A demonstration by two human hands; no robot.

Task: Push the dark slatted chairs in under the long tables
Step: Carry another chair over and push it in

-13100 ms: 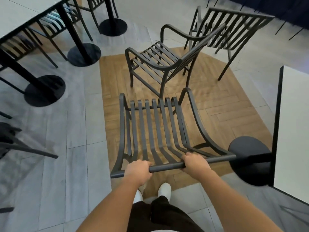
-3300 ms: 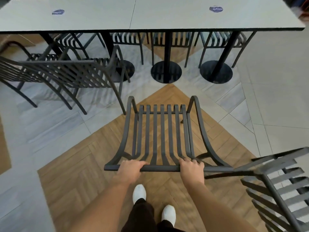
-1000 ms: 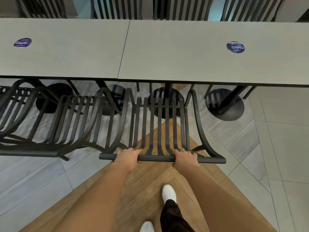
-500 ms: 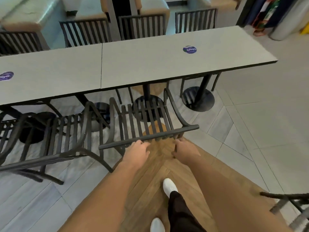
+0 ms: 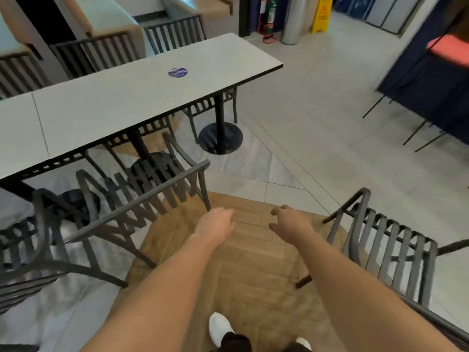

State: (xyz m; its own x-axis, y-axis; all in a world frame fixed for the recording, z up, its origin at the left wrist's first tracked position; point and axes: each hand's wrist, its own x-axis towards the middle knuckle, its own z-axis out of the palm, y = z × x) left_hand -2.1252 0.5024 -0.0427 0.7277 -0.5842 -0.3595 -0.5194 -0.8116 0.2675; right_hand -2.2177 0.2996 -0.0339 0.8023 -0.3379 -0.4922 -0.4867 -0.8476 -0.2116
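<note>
Left hand free, fingers straight and relaxed, hovering above the wooden herringbone floor patch, just short of the tucked chair's rear leg. Right hand free too, fingers loosely curled around nothing, apart from every chair. 0.5 s ago both still at the top rail; 1 s ago gripping it firmly. Now released and drawn back.

Just beyond the left hand, the dark slatted chair sitting with its seat partly under the long grey table, its backrest rail standing clear of the table edge. Beside it on the left, a second slatted chair, likewise facing the table. Motion blur softening the slats, so probably, not certainly, seated as deep as the armrests allow.

Judged from this: 1 more chair done, grip given up, view swinging rightward. To the right of the right hand, another dark slatted chair standing out on the floor, well apart from the table, not yet pushed in; likely the next one to take. Further out, a round black table base, a purple round sticker on the tabletop, more slatted chairs along the far side, and a yellow floor sign at the back.
</note>
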